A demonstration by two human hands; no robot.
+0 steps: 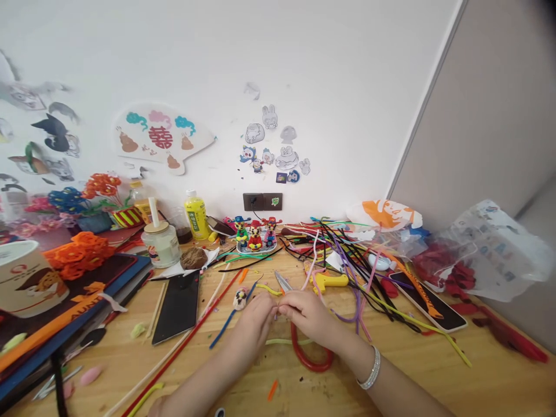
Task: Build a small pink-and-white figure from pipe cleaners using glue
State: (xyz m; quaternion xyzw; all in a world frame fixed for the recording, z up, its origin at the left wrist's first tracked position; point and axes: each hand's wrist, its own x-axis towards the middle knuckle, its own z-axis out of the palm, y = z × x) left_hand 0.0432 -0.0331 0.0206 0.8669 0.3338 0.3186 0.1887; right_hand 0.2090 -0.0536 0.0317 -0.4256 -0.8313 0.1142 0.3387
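While red-handled scissors (313, 364) are showing beneath the right hand (302, 311) at lower centre, the left hand (257, 315) is meeting it; whether either grip is grasping anything, I cannot tell. Leftward, a black phone (177, 307) is lying on the table (243, 385).

on my remote view, my left forearm (217, 369) and right forearm (364, 360) slant inward from the bottom edge. my left grip (259, 310) and right grip (307, 311) nearly meet below centre, backs upward, fingers (294, 299) curled towards each other.
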